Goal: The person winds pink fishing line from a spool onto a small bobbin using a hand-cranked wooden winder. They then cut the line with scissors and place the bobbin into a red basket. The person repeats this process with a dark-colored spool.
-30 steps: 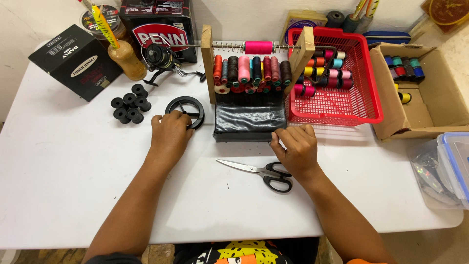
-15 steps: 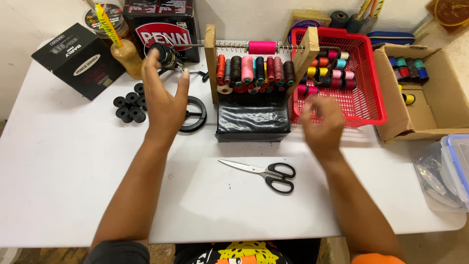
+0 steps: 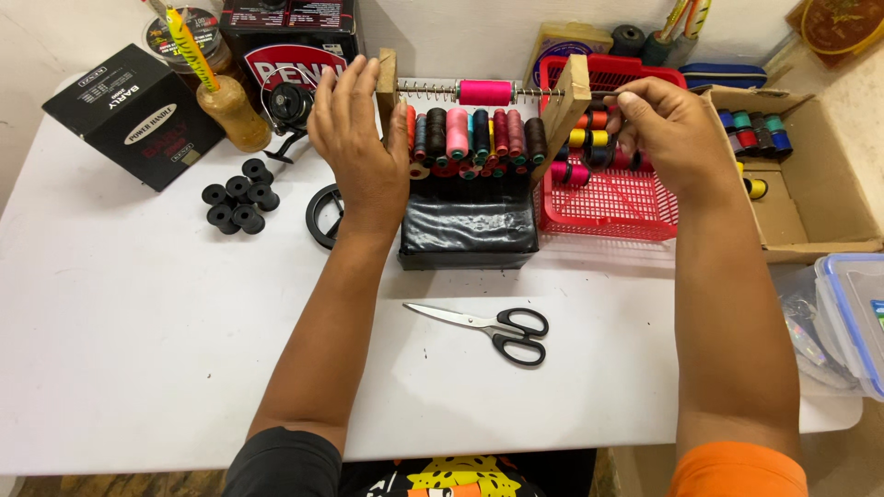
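Observation:
A wooden spool rack [image 3: 562, 115] stands on a black base [image 3: 468, 233] at the back of the white table [image 3: 138, 350]. A pink thread spool [image 3: 485, 92] sits on its metal rod, which has a spring at the left. Rows of coloured thread spools [image 3: 471, 138] fill the rack below. My left hand [image 3: 357, 138] is flat against the rack's left upright, fingers apart. My right hand [image 3: 670, 129] pinches the rod's right end beside the right upright, over the red basket [image 3: 612, 198].
Black-handled scissors [image 3: 502, 329] lie in front of the rack. Several black bobbins [image 3: 238, 195] and a black ring [image 3: 324, 216] sit at the left, with black boxes [image 3: 133, 115], a fishing reel [image 3: 287, 109] and a jar behind. A cardboard box [image 3: 810, 175] with spools and a plastic container [image 3: 852, 313] are at the right.
Both hands rose from the table in front of the rack. The left went up to the left upright, the right up to the rod's right end.

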